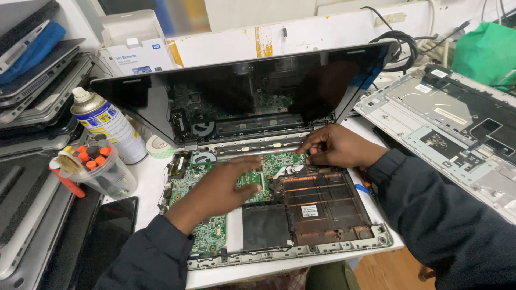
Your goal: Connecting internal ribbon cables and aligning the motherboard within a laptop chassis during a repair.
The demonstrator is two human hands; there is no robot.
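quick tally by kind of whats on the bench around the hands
opened laptop: 1
detached keyboard cover: 1
spray can: 1
clear tub of orange-capped bits: 1
tape roll: 1
white box: 1
green bag: 1
Total: 7

Left hand (pixel 226 185) blurred, fingertips indistinct, covering part of the green motherboard (pixel 209 231) beneath. Right hand (pixel 333 146) hiding whatever sits under its fingertips at the far edge of the open laptop base (pixel 322 215). Dark screen (pixel 242 91) showing only dim reflections. Removed keyboard cover (pixel 451 123) cut off at right edge. Stacked laptops (pixel 32 80) cropped at left. Labels too small to read
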